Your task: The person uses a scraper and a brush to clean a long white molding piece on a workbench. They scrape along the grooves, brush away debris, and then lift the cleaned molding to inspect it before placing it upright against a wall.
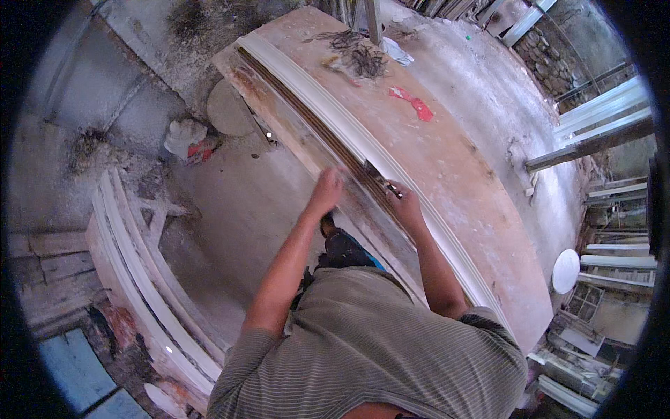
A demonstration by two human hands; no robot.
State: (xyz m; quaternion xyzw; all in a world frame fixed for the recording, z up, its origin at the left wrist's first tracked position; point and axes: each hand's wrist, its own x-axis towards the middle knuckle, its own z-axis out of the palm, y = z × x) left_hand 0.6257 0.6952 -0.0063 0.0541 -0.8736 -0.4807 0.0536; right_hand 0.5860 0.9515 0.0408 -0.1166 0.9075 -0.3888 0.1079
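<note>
Scraper with a dark flat blade [375,172] is sitting in the right hand [407,204], whose fingers are gripping its handle. Through the head view I am seeing the blade lying over or just above a brown grooved strip [333,140], beside a long white ribbed moulding [321,98], both lying along the near side of a pale wooden worktable [460,181]. Left hand [329,191] is hovering by the table's near edge, fingers curling; I am not able to tell whether it is holding anything. Risks, in my judgement: a tilting blade could be nicking the white face; uneven pressure could be shifting the strip. Containers: I am identifying none for certain; a white crumpled bundle [184,136], possibly a sack, is lying on the floor, its contents hiding from view.
</note>
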